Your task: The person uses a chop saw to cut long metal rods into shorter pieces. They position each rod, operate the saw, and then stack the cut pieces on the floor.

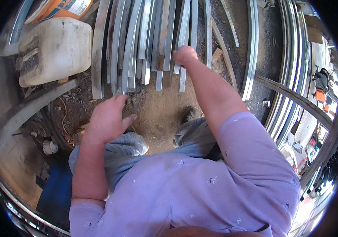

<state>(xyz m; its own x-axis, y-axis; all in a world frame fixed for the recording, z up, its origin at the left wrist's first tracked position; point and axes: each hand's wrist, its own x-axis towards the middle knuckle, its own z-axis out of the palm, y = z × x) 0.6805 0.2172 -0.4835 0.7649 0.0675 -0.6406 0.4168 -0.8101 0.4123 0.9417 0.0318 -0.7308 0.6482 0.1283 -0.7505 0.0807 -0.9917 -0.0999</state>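
Several long grey metal strips point(137, 43) lie side by side on the dirt floor in front of me. My right hand point(184, 56) reaches forward and is closed around the near end of one metal strip point(183, 27) in the pile. My left hand point(107, 118) hovers lower and nearer to me, fingers spread, holding nothing, just short of the near ends of the left strips. I wear a lilac short-sleeved shirt and grey trousers; one shoe point(190, 113) shows on the ground.
A dirty white plastic jerrycan point(56, 49) and an orange bucket point(58, 8) stand at the upper left. Curved metal rails point(287, 59) run along the right. A heavy curved bar point(15, 118) arcs at the left. A small white cup point(49, 147) lies on the floor.
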